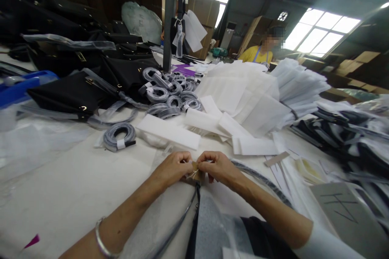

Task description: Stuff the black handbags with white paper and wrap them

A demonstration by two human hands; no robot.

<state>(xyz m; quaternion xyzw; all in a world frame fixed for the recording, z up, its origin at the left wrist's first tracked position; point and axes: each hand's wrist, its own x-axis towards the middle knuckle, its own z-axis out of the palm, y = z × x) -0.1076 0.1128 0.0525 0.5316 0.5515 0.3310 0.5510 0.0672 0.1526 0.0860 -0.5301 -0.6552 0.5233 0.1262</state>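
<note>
On the tabletop (45,182) I note wrapped grey strap coils (113,135), ring-shaped; crisp-edged, matte white foam strips (170,131); slumped black bags (60,95) with gold-coloured fittings. Near centre, a small, flat brown tag (199,176) with pale string (192,174). I see the left hand (175,165) and right hand (219,166), fingers curled, pinching the tag between them; exact fingertip contact is blurred.
</note>
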